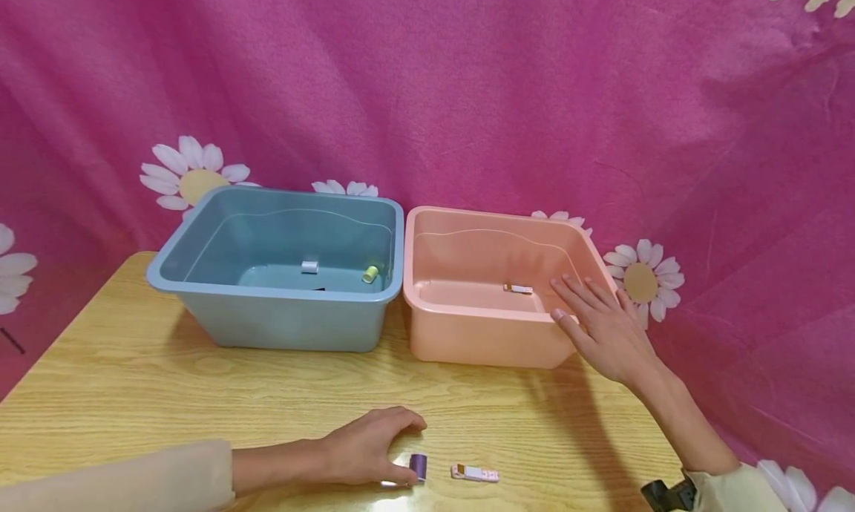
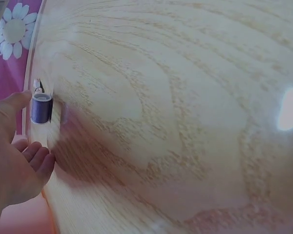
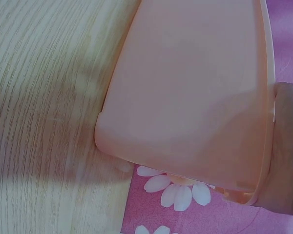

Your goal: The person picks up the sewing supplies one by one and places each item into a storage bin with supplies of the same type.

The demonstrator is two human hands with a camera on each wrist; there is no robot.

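At the front of the table my left hand (image 1: 367, 450) reaches around a purple thread spool (image 1: 418, 465), thumb beside it and fingers spread apart. In the left wrist view the spool (image 2: 41, 108) stands upright between thumb and curved fingers, with a gap to the fingers. Just right of it lies a nail clipper (image 1: 475, 473) with a pink and white handle. My right hand (image 1: 604, 330) lies over the right front corner of the pink bin (image 1: 487, 339), fingers straight and pointing inside. A similar clipper (image 1: 518, 289) rests on that bin's floor.
A blue bin (image 1: 287, 319) stands left of the pink one, their rims almost meeting. Inside it lie a white spool (image 1: 309, 267), a yellow-green spool (image 1: 370, 274) and a small dark thing. Behind the wooden table (image 1: 133, 393) hangs a magenta flowered cloth (image 1: 467, 89).
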